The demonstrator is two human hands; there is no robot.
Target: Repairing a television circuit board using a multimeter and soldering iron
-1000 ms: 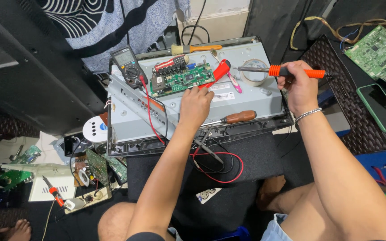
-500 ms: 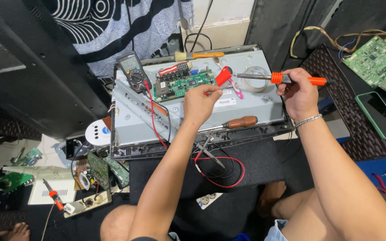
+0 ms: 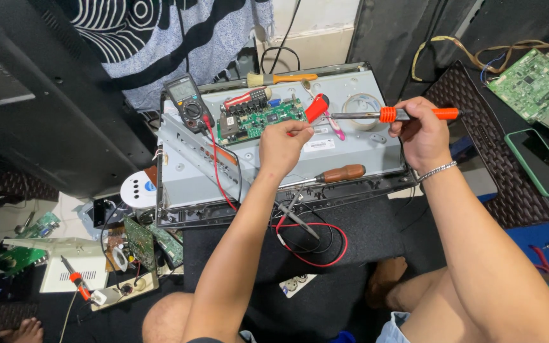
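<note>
Right hand [image 3: 422, 134] closed around an orange-handled soldering iron [image 3: 392, 115], long axis level, tip pointing left toward the green circuit board [image 3: 258, 118], left hand [image 3: 284, 145] pinching at the board's edge, grey metal chassis [image 3: 363, 149] beneath, dark cluttered floor workspace

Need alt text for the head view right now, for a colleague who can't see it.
Seen from above, a person's right hand holds an orange-handled tool level over a grey metal chassis, while the left hand touches the edge of a green circuit board. A multimeter, brush and wooden-handled screwdriver lie on the chassis.
</note>
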